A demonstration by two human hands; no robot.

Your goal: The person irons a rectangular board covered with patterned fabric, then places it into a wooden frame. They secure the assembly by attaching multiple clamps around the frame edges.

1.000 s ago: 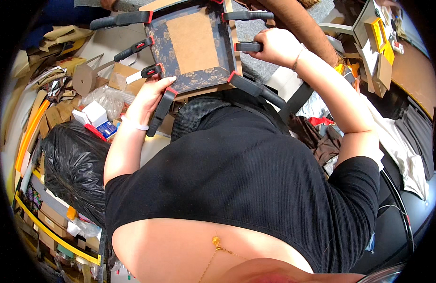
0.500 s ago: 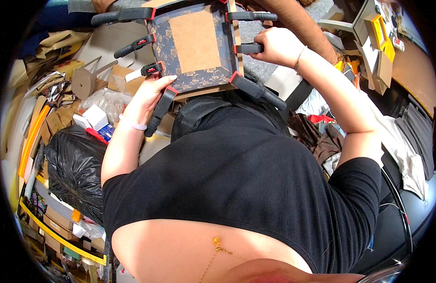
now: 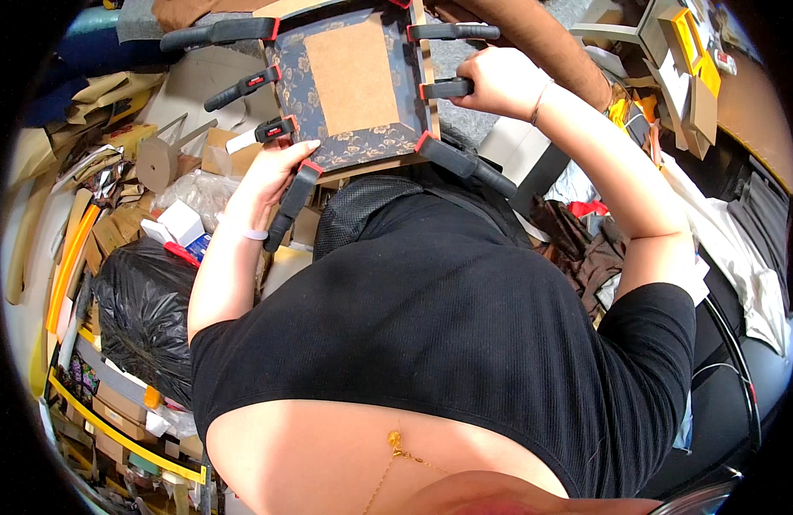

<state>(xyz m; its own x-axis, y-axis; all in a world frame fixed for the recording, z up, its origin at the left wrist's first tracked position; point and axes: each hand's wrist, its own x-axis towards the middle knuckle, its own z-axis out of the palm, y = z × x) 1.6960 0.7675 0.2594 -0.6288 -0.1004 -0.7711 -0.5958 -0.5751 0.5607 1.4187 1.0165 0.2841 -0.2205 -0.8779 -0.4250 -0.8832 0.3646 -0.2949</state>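
Observation:
A shallow wooden box [image 3: 293, 129] with a dark floral lining and a plain brown panel [image 3: 353, 77] sits at the top, in front of my lap. Black clamps with red pads grip its rim on several sides. My left hand [image 3: 280, 167] holds the near left corner, thumb over the rim, with a clamp [image 3: 289, 210] just beside it. The fingers of my right hand [image 3: 499, 84] are closed round the handle of a clamp [image 3: 448, 88] on the right side. Another clamp [image 3: 465, 165] sits at the near right corner.
Another person's bare limb [image 3: 546, 47] stretches past the box's far right. On the left lie a black plastic bag [image 3: 147, 313], a clear bag [image 3: 199, 199] and cardboard scraps [image 3: 113, 227]. White cloth [image 3: 731, 257] and brown cloth [image 3: 577, 253] lie to the right.
The box and its clamps sit slightly further left and higher in view. Both hands keep their holds, and the right hand has shifted slightly left with its clamp.

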